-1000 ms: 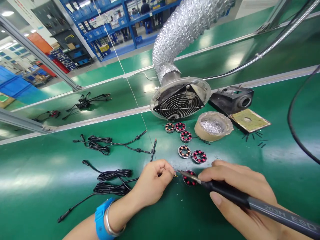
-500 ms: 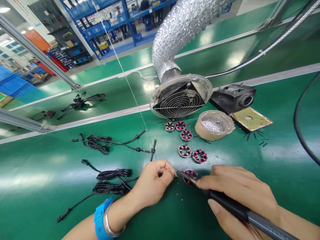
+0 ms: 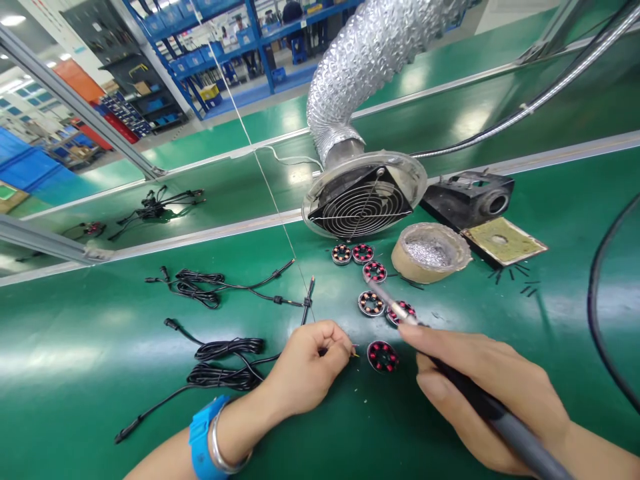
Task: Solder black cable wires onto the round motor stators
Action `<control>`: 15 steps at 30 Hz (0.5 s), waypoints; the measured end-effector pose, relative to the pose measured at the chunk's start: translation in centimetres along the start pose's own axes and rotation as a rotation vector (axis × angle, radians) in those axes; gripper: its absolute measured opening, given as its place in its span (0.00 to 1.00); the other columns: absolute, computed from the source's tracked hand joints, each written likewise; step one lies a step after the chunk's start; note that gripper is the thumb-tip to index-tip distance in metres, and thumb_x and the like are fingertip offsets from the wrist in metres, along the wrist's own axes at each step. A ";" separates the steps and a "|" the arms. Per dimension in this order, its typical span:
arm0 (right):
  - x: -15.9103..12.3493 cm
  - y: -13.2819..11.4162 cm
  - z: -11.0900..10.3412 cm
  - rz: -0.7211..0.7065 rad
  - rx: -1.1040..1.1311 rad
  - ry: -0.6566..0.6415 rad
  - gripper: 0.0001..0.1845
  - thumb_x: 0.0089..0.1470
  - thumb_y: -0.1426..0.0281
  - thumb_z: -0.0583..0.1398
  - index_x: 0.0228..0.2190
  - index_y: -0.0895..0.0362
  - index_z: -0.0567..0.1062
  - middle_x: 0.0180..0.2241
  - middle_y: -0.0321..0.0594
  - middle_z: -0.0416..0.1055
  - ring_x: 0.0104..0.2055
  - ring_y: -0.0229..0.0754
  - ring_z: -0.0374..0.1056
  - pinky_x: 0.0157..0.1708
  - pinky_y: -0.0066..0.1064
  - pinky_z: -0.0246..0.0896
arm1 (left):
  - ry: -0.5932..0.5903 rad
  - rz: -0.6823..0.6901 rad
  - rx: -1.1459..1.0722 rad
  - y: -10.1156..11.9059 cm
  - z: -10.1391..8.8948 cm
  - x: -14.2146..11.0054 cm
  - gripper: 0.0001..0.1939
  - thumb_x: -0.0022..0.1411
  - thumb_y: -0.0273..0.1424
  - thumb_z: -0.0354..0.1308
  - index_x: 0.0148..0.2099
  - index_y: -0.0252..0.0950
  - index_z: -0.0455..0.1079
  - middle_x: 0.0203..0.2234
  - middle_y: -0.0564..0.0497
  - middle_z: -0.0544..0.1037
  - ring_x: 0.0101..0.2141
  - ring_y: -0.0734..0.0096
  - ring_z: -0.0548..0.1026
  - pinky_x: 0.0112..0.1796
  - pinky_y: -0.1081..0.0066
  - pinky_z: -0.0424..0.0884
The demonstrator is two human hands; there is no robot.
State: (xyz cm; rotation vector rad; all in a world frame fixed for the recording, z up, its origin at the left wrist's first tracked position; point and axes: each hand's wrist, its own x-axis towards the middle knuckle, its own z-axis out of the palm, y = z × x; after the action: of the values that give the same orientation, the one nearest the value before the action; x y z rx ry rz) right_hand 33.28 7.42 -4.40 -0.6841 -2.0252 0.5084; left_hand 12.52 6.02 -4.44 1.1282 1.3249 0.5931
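My left hand (image 3: 306,365) is closed in a pinch on the end of a thin black wire, whose bare tip (image 3: 354,352) points right. Just right of that tip lies a small round coil ring with red windings (image 3: 383,356) on the green mat. My right hand (image 3: 493,393) grips a dark soldering iron (image 3: 480,403); its metal tip (image 3: 375,288) is lifted over two other coil rings (image 3: 371,303). A blue band and a metal bangle are on my left wrist.
More coil rings (image 3: 353,253) lie near a fume fan on a foil duct (image 3: 363,200). A round tin of solder dross (image 3: 431,252), a black iron stand (image 3: 467,197) and a yellow sponge (image 3: 503,243) sit to the right. Bundled black cables (image 3: 225,363) lie left.
The soldering iron's tip has risen away from the wire end and the near coil ring, swinging up and back over the farther rings. My left hand stays put.
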 end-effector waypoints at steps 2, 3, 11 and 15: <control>0.3 0.4 0.8 -0.032 -0.007 -0.011 0.22 0.60 0.81 0.55 0.53 0.54 0.68 0.24 0.32 0.71 0.21 0.34 0.67 0.22 0.24 0.65 | -0.030 0.027 0.010 0.0 -0.2 -0.1 0.15 0.59 0.42 0.54 0.28 0.36 0.62 0.18 0.59 0.60 0.21 0.78 0.55 0.23 0.75 0.52; 0.3 0.7 1.3 -0.044 -0.017 -0.021 0.20 0.59 0.82 0.55 0.52 0.55 0.69 0.23 0.30 0.70 0.20 0.32 0.65 0.21 0.23 0.63 | -0.047 0.039 0.023 0.0 -0.3 -0.1 0.16 0.60 0.42 0.53 0.28 0.36 0.62 0.18 0.59 0.60 0.21 0.78 0.54 0.23 0.75 0.52; -0.1 1.4 3.2 -0.107 -0.041 -0.078 0.13 0.59 0.81 0.54 0.42 0.56 0.72 0.20 0.28 0.62 0.19 0.32 0.59 0.19 0.25 0.53 | -0.169 0.111 0.253 0.4 -1.2 -0.7 0.12 0.67 0.37 0.47 0.32 0.38 0.60 0.22 0.57 0.66 0.24 0.75 0.62 0.27 0.74 0.57; 0.0 0.9 2.6 -0.111 -0.023 -0.062 0.16 0.57 0.83 0.55 0.44 0.55 0.71 0.21 0.31 0.68 0.22 0.34 0.65 0.23 0.25 0.58 | -0.143 0.168 0.395 1.2 -1.2 -1.1 0.08 0.67 0.32 0.47 0.34 0.38 0.62 0.26 0.55 0.70 0.29 0.72 0.67 0.32 0.73 0.61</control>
State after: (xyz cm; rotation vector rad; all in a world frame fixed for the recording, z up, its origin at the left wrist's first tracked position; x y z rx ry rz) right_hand 31.31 7.88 -6.23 -0.5721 -2.1173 0.4466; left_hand 11.41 5.85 -2.73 1.5865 1.2614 0.3698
